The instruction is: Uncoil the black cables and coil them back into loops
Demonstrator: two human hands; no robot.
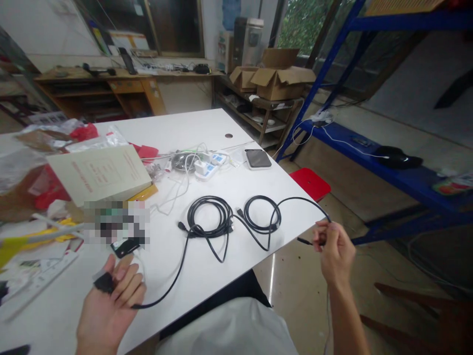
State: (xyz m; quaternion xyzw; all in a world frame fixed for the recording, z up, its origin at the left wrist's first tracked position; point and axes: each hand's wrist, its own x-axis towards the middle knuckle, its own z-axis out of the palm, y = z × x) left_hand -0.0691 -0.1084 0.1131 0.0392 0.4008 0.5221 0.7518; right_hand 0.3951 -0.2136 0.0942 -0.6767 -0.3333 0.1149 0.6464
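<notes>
My left hand (113,303) is closed around one end of a black cable (180,268), its wide black plug (104,282) sticking out past the thumb. That cable runs across the white table to a thick black coil (226,217) with plug ends beside it. A second, smaller coil (247,212) of black cable lies just right of the first. From there a length arcs over the table's right edge to my right hand (335,251), which pinches it above the floor. A slim black end (304,241) pokes out left of those fingers. The exact plug types cannot be made out.
Packaging and a pale box (103,172) clutter the table's left side. White power strips (207,170) and a dark flat device (257,158) lie farther back. A red stool (310,181) and a blue shelf (369,158) stand to the right.
</notes>
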